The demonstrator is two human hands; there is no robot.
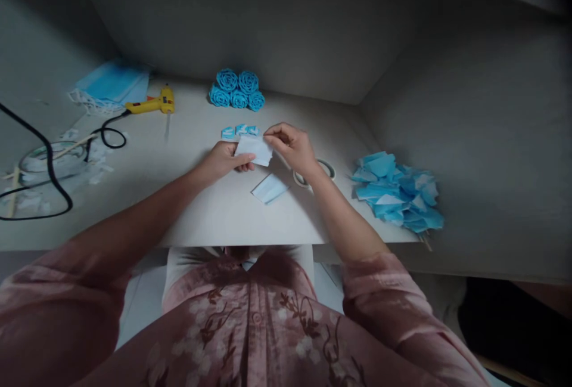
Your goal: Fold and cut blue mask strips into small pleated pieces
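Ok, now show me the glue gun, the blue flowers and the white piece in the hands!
Glue gun point(148, 105): head view, yellow handle.
Blue flowers point(239, 99): head view, bottom middle flower.
White piece point(255, 148): head view, middle of its face.

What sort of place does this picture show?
Probably a craft workspace: it has a yellow pistol-shaped glue gun, stacked round blue rosettes and a heap of thin blue-and-white sheet pieces.

Craft workspace point(214, 214): glue gun point(149, 105), blue rosettes point(239, 99)

Tabletop point(333, 121) free beyond right hand point(292, 147); blue bundle point(397, 193) blocks front-right.
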